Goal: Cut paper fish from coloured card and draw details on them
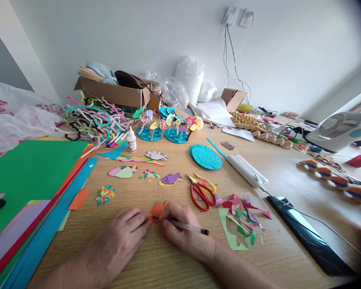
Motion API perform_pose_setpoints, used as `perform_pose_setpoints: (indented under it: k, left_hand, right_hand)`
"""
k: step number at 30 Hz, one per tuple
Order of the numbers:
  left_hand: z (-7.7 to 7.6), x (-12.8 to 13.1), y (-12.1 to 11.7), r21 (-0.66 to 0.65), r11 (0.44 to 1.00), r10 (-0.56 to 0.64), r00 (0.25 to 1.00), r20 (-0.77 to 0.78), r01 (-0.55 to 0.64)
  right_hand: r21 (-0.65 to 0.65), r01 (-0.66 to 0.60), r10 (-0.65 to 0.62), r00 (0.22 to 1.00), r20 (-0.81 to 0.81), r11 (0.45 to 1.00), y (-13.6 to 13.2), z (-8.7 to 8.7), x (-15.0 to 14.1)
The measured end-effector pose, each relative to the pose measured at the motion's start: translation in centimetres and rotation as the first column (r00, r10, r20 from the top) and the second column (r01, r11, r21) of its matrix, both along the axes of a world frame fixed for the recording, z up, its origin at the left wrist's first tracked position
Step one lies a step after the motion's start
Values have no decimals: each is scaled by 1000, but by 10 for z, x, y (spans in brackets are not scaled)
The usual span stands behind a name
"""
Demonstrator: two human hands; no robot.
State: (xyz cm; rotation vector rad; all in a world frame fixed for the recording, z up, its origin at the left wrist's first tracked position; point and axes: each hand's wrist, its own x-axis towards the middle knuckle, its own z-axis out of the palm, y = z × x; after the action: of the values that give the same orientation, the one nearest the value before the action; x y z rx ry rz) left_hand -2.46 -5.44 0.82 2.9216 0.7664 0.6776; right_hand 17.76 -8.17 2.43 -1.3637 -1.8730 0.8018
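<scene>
Wooden table [174, 176], red scissors [201, 194], paper scraps [242, 218], coloured paper sheets [27, 180], glue bottle [131, 140], purple paper fish [170, 179]

Lay near the table's [174, 257] front edge: paper fish [158, 210] between both hands, scissors [201, 193] just right, paper stack [30, 188] at the left edge.

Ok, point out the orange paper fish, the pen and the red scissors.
orange paper fish [158, 209], head view, on its body.
pen [186, 226], head view, on its barrel.
red scissors [200, 194], head view, on the handles.
</scene>
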Motion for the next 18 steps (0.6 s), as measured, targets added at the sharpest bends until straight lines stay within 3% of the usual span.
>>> perform_pose_setpoints:
  k: [18]
  left_hand:
    - [-1, 0, 0, 36, 999, -1, 1000, 9, 0]
  right_hand:
    - [5, -15, 15, 1000, 7, 1000, 0, -1, -1]
